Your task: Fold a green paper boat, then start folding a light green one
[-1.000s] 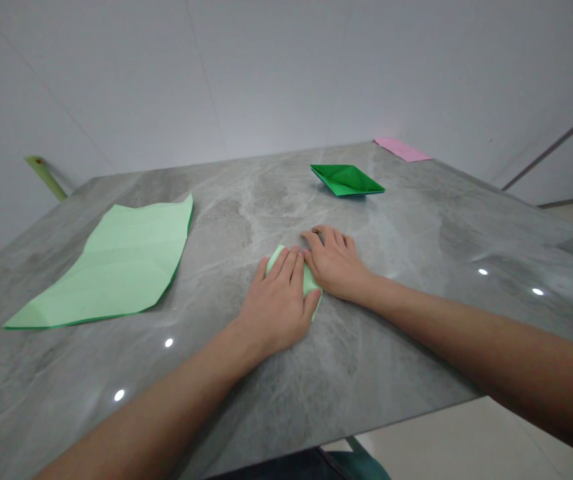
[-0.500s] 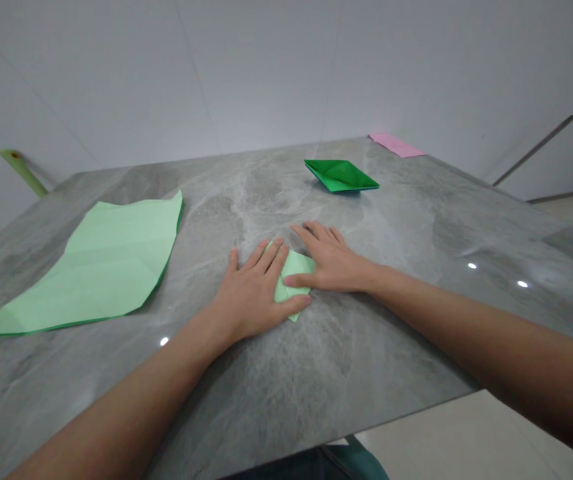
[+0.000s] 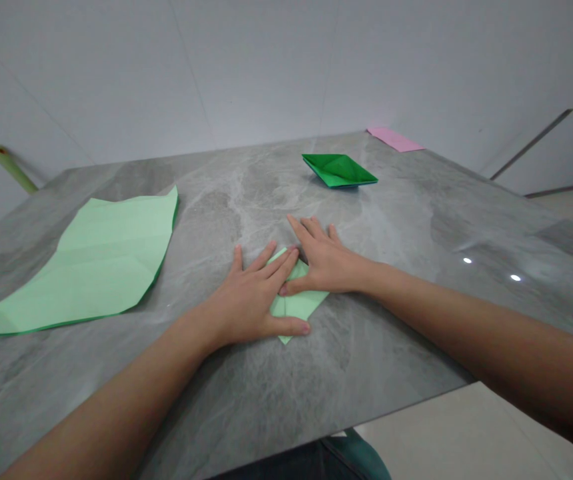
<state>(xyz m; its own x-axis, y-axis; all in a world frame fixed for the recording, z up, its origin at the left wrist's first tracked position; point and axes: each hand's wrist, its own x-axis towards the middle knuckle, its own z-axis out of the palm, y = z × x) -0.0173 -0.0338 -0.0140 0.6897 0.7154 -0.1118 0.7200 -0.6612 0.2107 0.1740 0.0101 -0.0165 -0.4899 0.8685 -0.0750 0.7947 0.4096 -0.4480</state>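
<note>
A small folded piece of light green paper (image 3: pixel 299 305) lies flat on the grey table, partly covered by both hands. My left hand (image 3: pixel 256 297) rests palm down over its left side, fingers spread, thumb stretched across the near part. On the upper right of the paper, my right hand (image 3: pixel 324 260) lies with its fingers out; its thumb presses near the middle, close to the left fingers. A crease and a folded flap show between the hands. The paper's near corner points toward me.
To the left lies a large, wavy sheet of light green paper (image 3: pixel 111 260). Beyond my right hand sits a dark green folded paper boat (image 3: pixel 339 171). Pink paper (image 3: pixel 395 139) lies at the table's far right corner. The marbled table (image 3: pixel 391 353) meets a white wall.
More of the green paper shows now, reaching further right and nearer to me. My left thumb has moved toward me, and its fingertips now almost meet the right hand. The view has shifted slightly.
</note>
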